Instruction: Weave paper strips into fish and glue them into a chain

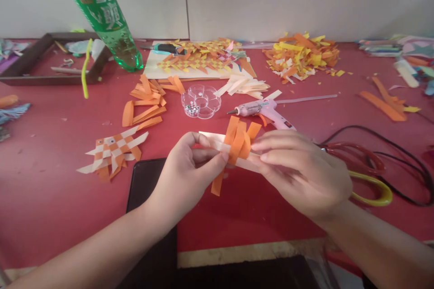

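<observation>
Between my two hands is a piece of woven paper strips (240,141), orange strips crossing cream ones, held above the red table. My left hand (190,162) pinches its left side between thumb and fingers. On the other side, my right hand (298,162) grips the right ends of the cream strips, fingertips close to the orange ones. One orange strip hangs down below the weave. To the left on the table lies a woven paper fish (117,151) in orange and cream with googly eyes. A pink glue gun (261,110) rests just beyond my hands.
A clear flower-shaped tray (207,107) holds small googly eyes. Orange strips (149,99), cream strips (242,83) and a scrap pile (301,56) lie around. A green bottle (101,13) leans by a dark frame (44,80). Scissors (376,189) and a black cable (407,153) are at right.
</observation>
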The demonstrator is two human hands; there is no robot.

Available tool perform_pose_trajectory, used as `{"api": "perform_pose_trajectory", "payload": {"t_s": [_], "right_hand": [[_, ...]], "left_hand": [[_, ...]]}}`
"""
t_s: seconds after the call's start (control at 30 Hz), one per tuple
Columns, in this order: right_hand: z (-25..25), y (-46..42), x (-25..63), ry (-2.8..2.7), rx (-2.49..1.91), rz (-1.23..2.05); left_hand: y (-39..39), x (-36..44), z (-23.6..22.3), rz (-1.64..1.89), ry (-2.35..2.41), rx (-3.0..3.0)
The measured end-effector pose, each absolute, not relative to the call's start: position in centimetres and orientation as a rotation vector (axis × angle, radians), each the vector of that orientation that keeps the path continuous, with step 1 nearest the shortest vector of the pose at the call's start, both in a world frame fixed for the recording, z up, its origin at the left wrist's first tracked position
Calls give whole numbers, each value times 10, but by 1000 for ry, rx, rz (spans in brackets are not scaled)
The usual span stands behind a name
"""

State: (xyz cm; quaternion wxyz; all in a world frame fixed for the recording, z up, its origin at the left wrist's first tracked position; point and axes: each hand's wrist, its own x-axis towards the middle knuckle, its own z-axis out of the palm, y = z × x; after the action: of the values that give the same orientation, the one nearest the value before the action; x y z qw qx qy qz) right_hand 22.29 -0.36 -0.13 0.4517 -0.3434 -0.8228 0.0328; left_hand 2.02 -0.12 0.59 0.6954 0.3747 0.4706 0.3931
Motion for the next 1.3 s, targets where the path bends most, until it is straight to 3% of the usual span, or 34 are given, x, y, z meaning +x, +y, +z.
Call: {"api": "perform_pose_trajectory", "payload": {"t_s": [0.37,0.6,1.3], "right_hand": [[-12,-8,217,-1759,-1174,413],[4,-6,220,-2088,-840,182],[3,-8,221,-2209,-878,-137]], "left_hand": [[-3,20,6,845,1055,861],[-2,22,6,836,1076,898],[-5,22,3,924,1004,786]]}}
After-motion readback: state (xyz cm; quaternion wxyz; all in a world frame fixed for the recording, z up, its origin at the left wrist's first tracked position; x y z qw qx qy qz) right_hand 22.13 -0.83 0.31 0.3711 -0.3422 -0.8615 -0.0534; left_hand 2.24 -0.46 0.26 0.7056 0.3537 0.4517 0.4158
